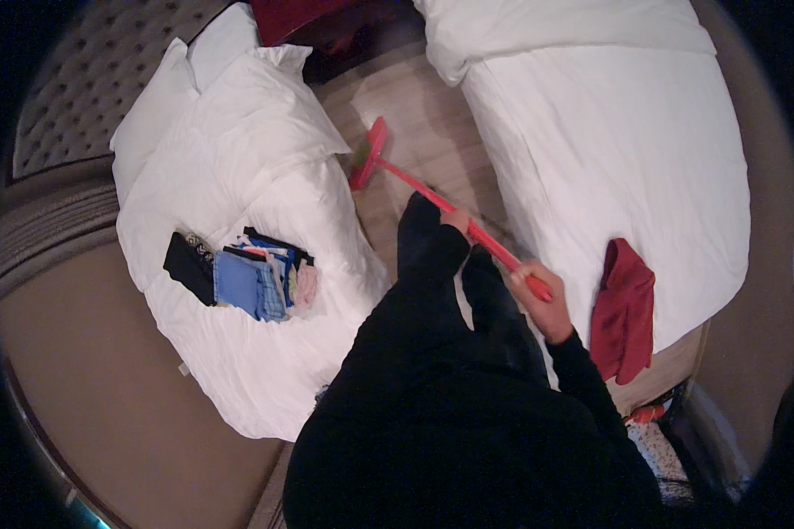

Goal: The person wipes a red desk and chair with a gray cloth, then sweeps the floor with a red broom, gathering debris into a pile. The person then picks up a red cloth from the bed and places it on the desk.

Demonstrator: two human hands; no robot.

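A red broom (415, 183) slants across the gap between two beds. Its head (376, 139) is down on the wooden floor (432, 123), close to the side of the left bed. Lower on the handle, my left hand (456, 220) is wrapped round it. My right hand (545, 304) grips the handle near its top end, beside the right bed. The tips of the bristles are hard to make out.
White bedding covers the left bed (229, 167) and the right bed (609, 150). Folded clothes (251, 278) lie on the left one. A dark red cloth (625, 313) hangs over the right bed's near edge. A red piece of furniture (295, 16) stands beyond.
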